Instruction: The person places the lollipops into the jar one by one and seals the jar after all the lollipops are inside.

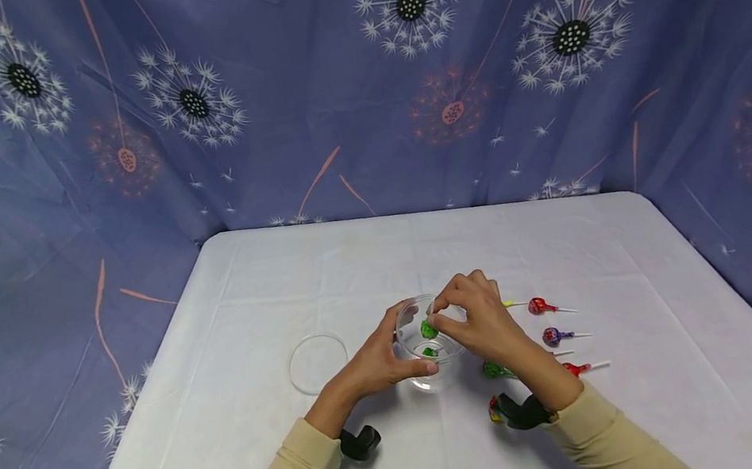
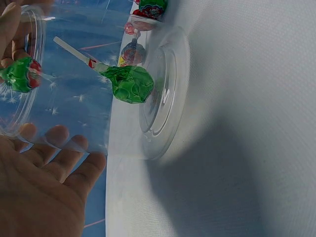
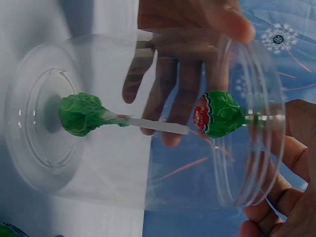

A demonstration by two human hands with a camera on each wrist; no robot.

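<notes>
A clear plastic jar (image 3: pixel 123 190) stands on the table, with my left hand (image 1: pixel 376 363) gripping its side, thumb in front and fingers behind. Inside, a green-wrapped lollipop (image 3: pixel 81 114) rests head down near the jar's base, its white stick slanting up. Over the jar's mouth, my right hand (image 1: pixel 478 320) pinches another green lollipop (image 3: pixel 219 116) by its stick. That lollipop's red-and-green head hangs just within the rim, apart from the one below.
Right of the jar lie loose lollipops: a red one (image 1: pixel 538 305), a purple one (image 1: pixel 552 336), a green one (image 1: pixel 492 369) and several others, some partly hidden by my right arm. A clear round lid (image 1: pixel 290 368) lies to the left on the white table (image 1: pixel 235 463).
</notes>
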